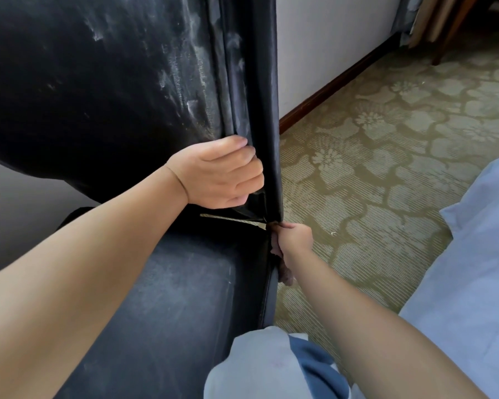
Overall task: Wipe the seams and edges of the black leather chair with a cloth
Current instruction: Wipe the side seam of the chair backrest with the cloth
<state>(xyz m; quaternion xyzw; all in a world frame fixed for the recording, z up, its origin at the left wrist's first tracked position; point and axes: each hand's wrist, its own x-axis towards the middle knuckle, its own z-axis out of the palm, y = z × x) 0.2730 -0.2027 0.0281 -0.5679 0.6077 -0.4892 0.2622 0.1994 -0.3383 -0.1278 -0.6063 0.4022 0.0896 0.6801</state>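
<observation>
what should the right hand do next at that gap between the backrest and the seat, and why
Probably draw the right hand and its brownish cloth down the side edge of the black leather chair seat. The left hand grips the dusty black leather backrest edge, the gap at the corner is open, and the cloth already sits against that seam.

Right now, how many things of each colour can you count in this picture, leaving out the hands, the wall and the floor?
Black: 1, the chair
Brown: 1, the cloth, mostly hidden beside the right hand
Light blue: 1, the fabric at the right edge
Wood brown: 1, the furniture leg at the top right
Total: 4
</observation>
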